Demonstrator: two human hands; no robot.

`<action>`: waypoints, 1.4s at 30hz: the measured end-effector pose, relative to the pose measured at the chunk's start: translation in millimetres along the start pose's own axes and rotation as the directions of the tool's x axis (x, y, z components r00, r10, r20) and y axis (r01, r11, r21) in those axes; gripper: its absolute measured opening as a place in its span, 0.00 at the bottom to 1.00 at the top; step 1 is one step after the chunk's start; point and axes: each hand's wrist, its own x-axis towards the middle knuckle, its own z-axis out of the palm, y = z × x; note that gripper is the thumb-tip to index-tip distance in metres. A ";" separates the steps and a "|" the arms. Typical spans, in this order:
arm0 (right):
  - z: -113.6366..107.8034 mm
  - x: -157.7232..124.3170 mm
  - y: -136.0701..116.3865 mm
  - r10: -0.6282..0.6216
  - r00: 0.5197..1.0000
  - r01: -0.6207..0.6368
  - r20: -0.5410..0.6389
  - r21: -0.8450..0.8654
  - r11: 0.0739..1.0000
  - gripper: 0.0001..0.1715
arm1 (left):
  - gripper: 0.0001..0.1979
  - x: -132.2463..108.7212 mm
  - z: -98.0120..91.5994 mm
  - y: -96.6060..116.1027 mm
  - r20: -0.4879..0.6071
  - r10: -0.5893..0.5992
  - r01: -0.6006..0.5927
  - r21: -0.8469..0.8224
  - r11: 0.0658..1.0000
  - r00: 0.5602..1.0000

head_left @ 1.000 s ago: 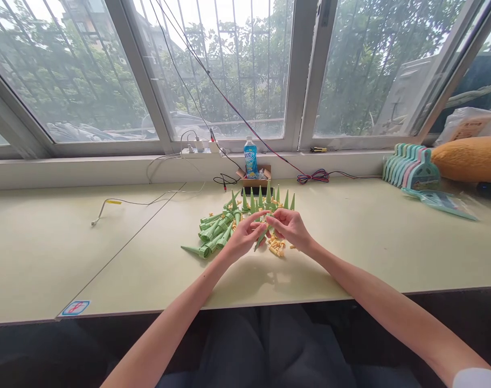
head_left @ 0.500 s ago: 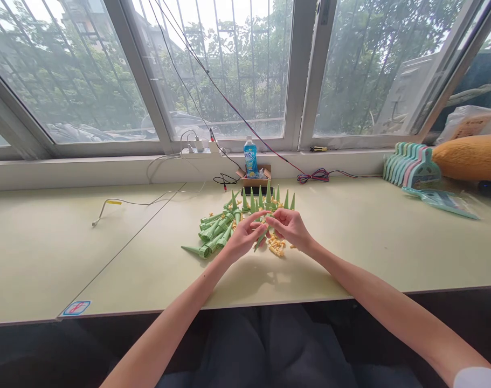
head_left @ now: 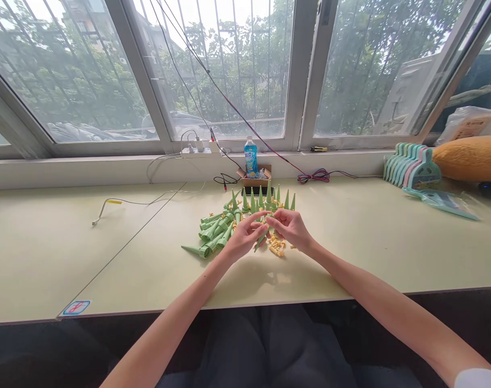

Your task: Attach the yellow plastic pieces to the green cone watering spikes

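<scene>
My left hand (head_left: 245, 237) is closed around a green plastic spike (head_left: 259, 243), whose pointed end slants down toward me below the fingers. Meeting it from the right, my right hand (head_left: 290, 228) pinches at the wide end of that spike; whatever sits between its fingertips is hidden. Just under the hands lie small yellow plastic pieces (head_left: 276, 248) in a loose heap. To the left, several green spikes (head_left: 215, 231) are piled on their sides. Beyond my hands, more spikes (head_left: 268, 195) stand point up in a cluster, with yellow bits among them.
Behind the spikes lies a dark phone-like slab (head_left: 258, 191), and a small cardboard box (head_left: 251, 182) with a blue-labelled bottle (head_left: 250, 157). Coiled cable (head_left: 316, 175) rests near the sill. Pastel plastic items (head_left: 413, 166) stand at right. The table's front edge (head_left: 277, 305) runs below my forearms.
</scene>
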 end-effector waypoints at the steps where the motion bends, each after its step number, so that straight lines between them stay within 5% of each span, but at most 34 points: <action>1: 0.1 0.0 -0.2 0.001 1.000 -0.001 -0.002 -0.003 1.000 0.22 | 0.30 -0.1 0.1 0.1 0.001 0.001 -0.001 -0.002 1.000 1.000; 31: 0.9 0.1 -1.4 0.012 1.000 -0.012 0.014 0.008 1.000 0.22 | 0.29 3.8 2.1 -1.6 -0.059 0.036 -0.035 0.010 0.999 0.998; 42: 0.0 3.0 0.9 0.038 0.999 -0.038 0.001 0.077 0.996 0.23 | 0.30 4.8 0.3 0.7 -0.101 0.066 -0.079 -0.132 0.988 0.993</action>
